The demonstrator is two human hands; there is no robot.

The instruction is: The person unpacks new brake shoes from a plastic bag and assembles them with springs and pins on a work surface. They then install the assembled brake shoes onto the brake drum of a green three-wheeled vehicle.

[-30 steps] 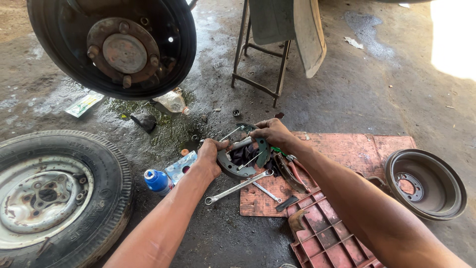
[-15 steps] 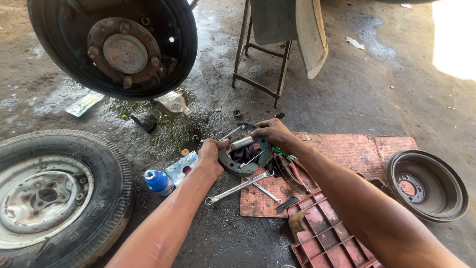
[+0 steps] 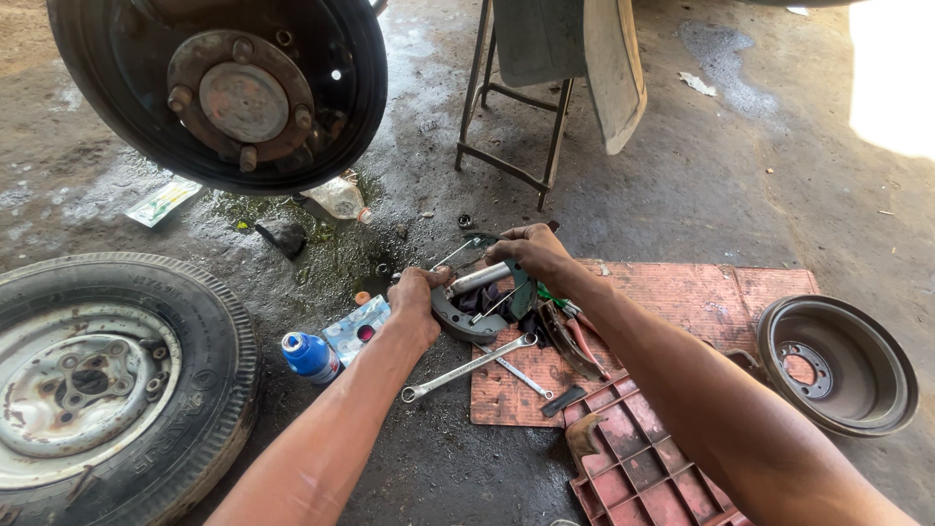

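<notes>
- My left hand [image 3: 417,297] is clenched on the left rim of the brake shoe assembly [image 3: 477,307], which sits on the wet concrete at the left edge of the red mat [image 3: 682,292].
- My right hand [image 3: 531,253] grips the top of the assembly from above; its fingertips are hidden behind the metal, so I cannot tell which part they pinch.
- The springs and rods inside the shoes are too tangled to make out singly.
- The hub [image 3: 234,93] is cut off at the top edge, the tyre [image 3: 117,380] at the left and bottom edges.
- 2 spanners [image 3: 467,368] lie crossed just below the assembly; a blue can [image 3: 310,356] stands near my left wrist, a brake drum [image 3: 836,362] well apart on the right.
- Against 0.5 s ago, both hands stay clamped in the same spots; nothing has visibly shifted.
</notes>
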